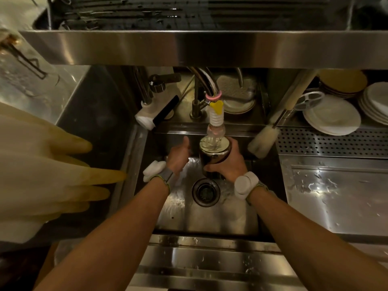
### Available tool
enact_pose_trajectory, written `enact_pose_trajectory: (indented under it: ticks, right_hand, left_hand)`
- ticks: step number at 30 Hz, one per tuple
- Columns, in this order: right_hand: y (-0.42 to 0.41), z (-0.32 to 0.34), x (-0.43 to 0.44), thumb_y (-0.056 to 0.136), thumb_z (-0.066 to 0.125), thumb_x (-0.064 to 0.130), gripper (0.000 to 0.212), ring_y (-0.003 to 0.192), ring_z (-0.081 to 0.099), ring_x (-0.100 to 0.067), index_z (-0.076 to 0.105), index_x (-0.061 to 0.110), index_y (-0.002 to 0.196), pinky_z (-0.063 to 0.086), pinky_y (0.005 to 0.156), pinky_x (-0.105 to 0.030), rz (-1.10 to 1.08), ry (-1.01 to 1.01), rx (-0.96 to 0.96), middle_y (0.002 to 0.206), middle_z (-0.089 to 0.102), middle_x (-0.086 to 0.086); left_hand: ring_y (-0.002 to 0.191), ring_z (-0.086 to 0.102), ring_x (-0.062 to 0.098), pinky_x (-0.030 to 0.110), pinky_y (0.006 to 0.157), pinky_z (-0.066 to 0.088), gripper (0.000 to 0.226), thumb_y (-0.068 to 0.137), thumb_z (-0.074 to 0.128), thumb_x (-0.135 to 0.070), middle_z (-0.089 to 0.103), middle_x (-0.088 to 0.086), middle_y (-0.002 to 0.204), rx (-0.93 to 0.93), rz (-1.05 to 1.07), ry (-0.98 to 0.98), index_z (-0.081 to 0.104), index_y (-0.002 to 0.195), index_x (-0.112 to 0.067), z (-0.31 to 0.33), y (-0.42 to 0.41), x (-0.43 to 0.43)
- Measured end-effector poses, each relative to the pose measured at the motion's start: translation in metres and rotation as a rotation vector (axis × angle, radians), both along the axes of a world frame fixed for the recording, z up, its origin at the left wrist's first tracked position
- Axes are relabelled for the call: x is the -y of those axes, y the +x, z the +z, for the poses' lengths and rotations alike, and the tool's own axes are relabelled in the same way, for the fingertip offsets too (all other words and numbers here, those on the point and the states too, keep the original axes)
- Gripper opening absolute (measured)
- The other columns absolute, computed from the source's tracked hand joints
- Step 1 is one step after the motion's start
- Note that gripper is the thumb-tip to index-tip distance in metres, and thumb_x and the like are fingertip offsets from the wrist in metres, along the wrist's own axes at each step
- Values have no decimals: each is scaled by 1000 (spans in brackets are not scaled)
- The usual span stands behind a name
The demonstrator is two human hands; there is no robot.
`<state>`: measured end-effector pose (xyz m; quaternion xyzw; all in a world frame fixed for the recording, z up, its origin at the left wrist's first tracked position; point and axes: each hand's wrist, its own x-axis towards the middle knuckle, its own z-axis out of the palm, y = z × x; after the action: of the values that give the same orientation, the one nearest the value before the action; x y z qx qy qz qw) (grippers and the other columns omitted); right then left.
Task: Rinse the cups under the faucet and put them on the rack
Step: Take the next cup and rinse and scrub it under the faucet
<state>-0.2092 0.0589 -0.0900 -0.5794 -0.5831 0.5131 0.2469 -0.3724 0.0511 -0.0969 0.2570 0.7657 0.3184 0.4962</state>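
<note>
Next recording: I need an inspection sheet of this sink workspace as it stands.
Surface: steel sink, wet; drain uncovered.
Job's things: dark cup upright under the faucet, water running into it; rack overhead.
Clutter: bottle brush leaning at the sink's right rim; pale rubber glove hanging at left.
Hands: right hand grips the cup; left hand beside it, fingers hidden.
Cables: nothing seen.
Surroundings: stacked plates at right.

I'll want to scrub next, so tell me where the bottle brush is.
In the head view, the bottle brush leans at the back right corner of the sink, just right of the cup and left of the perforated tray.
</note>
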Motion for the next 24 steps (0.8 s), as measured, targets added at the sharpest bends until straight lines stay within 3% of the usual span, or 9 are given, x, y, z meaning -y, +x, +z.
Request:
enact_pose_trajectory:
  ticks: [3, 6, 8, 10, 12, 15, 18, 20, 24]
  right_hand:
    - [-2, 1, -2, 51, 91, 7, 110, 115, 50, -15, 29, 18, 141, 40, 90, -22, 87, -9, 13, 129, 53, -1]
    - [-2, 2, -11, 49, 91, 5, 110, 117, 51, -16, 32, 18, 141, 42, 93, -25, 107, -43, -19, 130, 54, -1]
    - [-1, 4, -16, 44, 92, 6, 114, 121, 51, -19, 33, 18, 142, 43, 99, -30, 146, -65, -15, 133, 53, -4]
    - [-1, 3, -18, 34, 92, 18, 122, 124, 50, -23, 35, 21, 142, 43, 105, -40, 184, -73, 19, 135, 52, -5]
    - [0, 1, -19, 37, 90, 13, 118, 126, 50, -27, 37, 19, 142, 43, 105, -47, 162, -83, 15, 136, 52, -9]
    - [4, 0, -17, 54, 83, -7, 107, 130, 46, -27, 32, 11, 145, 39, 108, -43, 105, -91, -28, 140, 50, -11]
    - [3, -2, -15, 63, 83, -2, 96, 127, 47, -24, 29, 10, 142, 38, 104, -30, -10, -61, -52, 138, 49, -10]
    - [-3, 0, -17, 64, 83, 1, 93, 125, 50, -26, 30, 9, 141, 39, 101, -29, -52, -32, -57, 135, 52, -12]
    - [-7, 6, -17, 46, 90, 11, 123, 130, 46, -27, 20, 11, 148, 38, 109, -44, 30, -37, -52, 141, 47, -10]
  left_hand:
    - [116, 56, 26, 37, 78, 42, 61, 96, 23, -60, 58, 4, 128, 16, -55, -2, 55, 130, -20, 2, 6, -4]
    - [108, 58, 19, 34, 75, 41, 57, 96, 26, -60, 61, 0, 124, 84, -35, 30, 55, 129, -25, 5, 5, -7]
    - [102, 60, 18, 30, 69, 40, 47, 96, 33, -56, 64, -2, 113, 128, -17, 95, 59, 119, -24, 5, 3, -7]
    - [100, 61, 22, 33, 77, 45, 42, 96, 39, -53, 64, -2, 105, 172, 6, 151, 59, 113, -20, 4, 0, -7]
    - [93, 57, 20, 33, 76, 43, 42, 94, 39, -55, 61, -2, 101, 119, -19, 111, 58, 113, -23, 5, -1, -3]
    - [87, 55, 16, 32, 74, 41, 34, 93, 46, -53, 63, 1, 96, 127, -46, 96, 63, 98, -25, 0, -1, 1]
    - [86, 54, 17, 26, 69, 42, 25, 96, 47, -41, 60, 5, 97, 171, -59, 128, 60, 95, -20, -2, 7, 8]
    - [76, 54, 13, 20, 59, 44, 21, 98, 47, -32, 59, 8, 90, 206, -36, 189, 58, 90, -16, -2, 16, 11]
    - [70, 52, 13, 25, 61, 40, 26, 98, 50, -23, 59, 2, 74, 205, -71, 249, 59, 75, -18, -7, 21, 20]
